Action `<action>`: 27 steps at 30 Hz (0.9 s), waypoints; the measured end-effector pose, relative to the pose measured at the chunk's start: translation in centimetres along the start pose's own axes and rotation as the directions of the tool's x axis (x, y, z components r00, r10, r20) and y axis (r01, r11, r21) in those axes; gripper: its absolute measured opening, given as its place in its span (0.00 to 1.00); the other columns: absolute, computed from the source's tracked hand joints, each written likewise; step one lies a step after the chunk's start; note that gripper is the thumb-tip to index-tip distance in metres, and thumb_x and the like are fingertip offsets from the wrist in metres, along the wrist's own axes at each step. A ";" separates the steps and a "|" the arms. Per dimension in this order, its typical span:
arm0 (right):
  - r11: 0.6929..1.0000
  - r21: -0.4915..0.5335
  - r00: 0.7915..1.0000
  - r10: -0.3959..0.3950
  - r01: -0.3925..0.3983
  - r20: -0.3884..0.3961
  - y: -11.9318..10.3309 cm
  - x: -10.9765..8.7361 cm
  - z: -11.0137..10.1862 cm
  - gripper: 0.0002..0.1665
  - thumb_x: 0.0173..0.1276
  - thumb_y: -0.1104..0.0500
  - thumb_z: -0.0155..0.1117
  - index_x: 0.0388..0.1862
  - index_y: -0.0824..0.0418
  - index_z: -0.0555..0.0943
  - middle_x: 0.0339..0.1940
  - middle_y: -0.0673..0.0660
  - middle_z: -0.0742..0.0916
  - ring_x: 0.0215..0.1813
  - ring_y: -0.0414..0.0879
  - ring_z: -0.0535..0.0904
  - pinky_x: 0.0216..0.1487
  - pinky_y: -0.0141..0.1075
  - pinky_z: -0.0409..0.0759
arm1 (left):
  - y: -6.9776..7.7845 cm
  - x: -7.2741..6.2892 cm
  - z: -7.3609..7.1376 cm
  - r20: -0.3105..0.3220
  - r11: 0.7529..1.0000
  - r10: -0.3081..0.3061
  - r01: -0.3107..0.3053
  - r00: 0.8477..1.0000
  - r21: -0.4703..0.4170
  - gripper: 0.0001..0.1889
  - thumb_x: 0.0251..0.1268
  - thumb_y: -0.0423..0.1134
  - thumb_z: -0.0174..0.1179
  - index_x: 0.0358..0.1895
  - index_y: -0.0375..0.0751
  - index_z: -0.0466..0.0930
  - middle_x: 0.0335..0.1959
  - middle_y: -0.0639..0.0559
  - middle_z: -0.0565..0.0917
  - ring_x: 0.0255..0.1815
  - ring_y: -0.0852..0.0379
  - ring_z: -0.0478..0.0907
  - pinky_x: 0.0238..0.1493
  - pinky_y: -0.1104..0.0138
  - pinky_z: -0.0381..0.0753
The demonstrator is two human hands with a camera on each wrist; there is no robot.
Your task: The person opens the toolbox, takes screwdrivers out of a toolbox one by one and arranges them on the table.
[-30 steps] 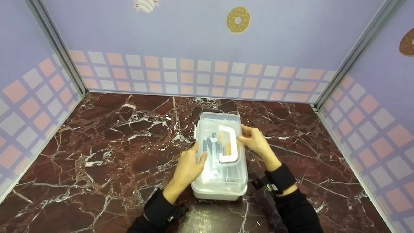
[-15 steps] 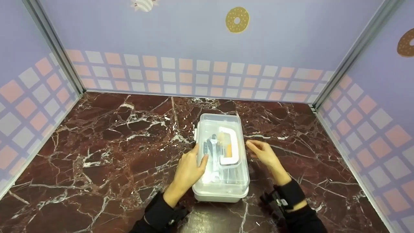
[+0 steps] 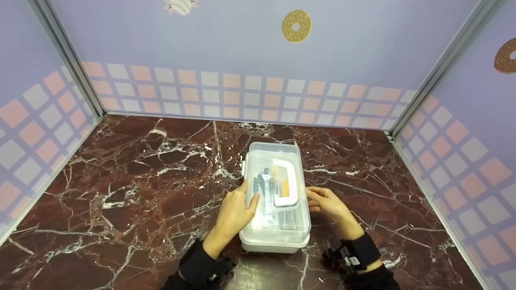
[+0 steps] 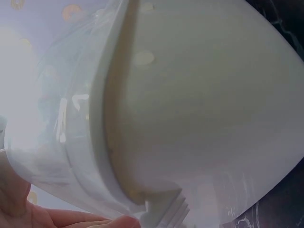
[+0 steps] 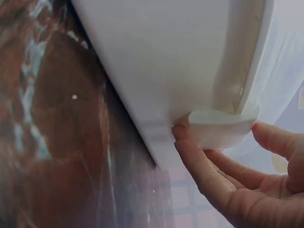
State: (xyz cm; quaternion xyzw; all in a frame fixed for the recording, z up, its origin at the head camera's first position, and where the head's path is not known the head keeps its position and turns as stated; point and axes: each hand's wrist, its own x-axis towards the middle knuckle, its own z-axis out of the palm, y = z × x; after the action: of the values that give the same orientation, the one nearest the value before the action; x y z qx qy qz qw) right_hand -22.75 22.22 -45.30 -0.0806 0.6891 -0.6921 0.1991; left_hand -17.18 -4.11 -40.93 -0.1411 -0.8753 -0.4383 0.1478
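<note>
A plastic storage box (image 3: 278, 235) with a clear lid and a white base stands on the table. A white carry handle (image 3: 292, 181) lies on the lid. Through the lid show a wrench (image 3: 267, 197), dark-handled tools and something orange. My left hand (image 3: 234, 209) grips the box's left side, thumb on the lid, fingertips close by a white latch (image 4: 166, 209). On the right side, my right hand (image 3: 331, 206) pinches another white latch (image 5: 221, 128), thumb at its upper edge and fingers at its lower edge.
The box stands on a dark red marbled tabletop (image 3: 153, 201). Purple panels with pink and white squares enclose it: a back wall (image 3: 242, 48), a left wall (image 3: 36, 121) and a right wall (image 3: 463, 133).
My right hand has moved from the handle's far part, away from the box, then nearer me and back to its right side at the latch. My left hand stays on the box.
</note>
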 end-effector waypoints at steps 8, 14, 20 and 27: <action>0.987 0.157 0.999 0.039 -0.040 0.012 0.3 0.3 0.3 0.18 0.70 0.64 0.41 0.54 0.74 0.62 0.32 0.55 0.82 0.33 0.45 0.80 0.36 0.36 0.77 | 0.0 -0.1 0.0 -0.036 0.998 0.027 -0.025 0.999 0.065 0.26 0.58 0.37 0.56 0.53 0.16 0.65 0.43 0.27 0.76 0.37 0.40 0.79 0.41 0.59 0.77; 0.986 0.150 0.996 0.075 -0.066 -0.053 0.0 0.5 0.8 0.14 0.69 0.66 0.40 0.49 0.74 0.64 0.28 0.55 0.80 0.27 0.41 0.77 0.31 0.31 0.76 | 0.0 -0.2 0.1 -0.039 0.998 0.033 -0.030 0.999 0.061 0.26 0.57 0.36 0.56 0.53 0.17 0.65 0.41 0.28 0.77 0.35 0.41 0.79 0.38 0.60 0.78; 0.997 -0.035 0.980 0.060 -0.068 -0.190 -1.2 0.0 1.1 0.17 0.66 0.68 0.46 0.50 0.78 0.61 0.26 0.55 0.76 0.23 0.39 0.74 0.27 0.29 0.77 | 0.1 -0.2 0.2 -0.033 0.998 0.024 -0.022 0.999 0.061 0.26 0.58 0.37 0.56 0.54 0.17 0.64 0.42 0.28 0.77 0.36 0.41 0.79 0.38 0.60 0.78; 0.988 -0.147 0.984 0.014 -0.041 -0.177 -1.5 -0.1 1.1 0.22 0.66 0.67 0.46 0.52 0.84 0.60 0.27 0.54 0.79 0.25 0.39 0.76 0.29 0.30 0.78 | 0.1 -0.2 0.1 -0.024 0.998 0.014 -0.012 1.000 0.066 0.27 0.58 0.37 0.55 0.54 0.17 0.64 0.42 0.28 0.76 0.36 0.41 0.79 0.37 0.61 0.79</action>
State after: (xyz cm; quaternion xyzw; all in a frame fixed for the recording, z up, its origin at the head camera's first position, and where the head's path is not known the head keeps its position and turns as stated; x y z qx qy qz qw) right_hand -22.46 21.17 -43.74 -0.0243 0.7550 -0.6400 0.1406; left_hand -17.03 -4.01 -41.02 -0.1366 -0.8864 -0.4101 0.1657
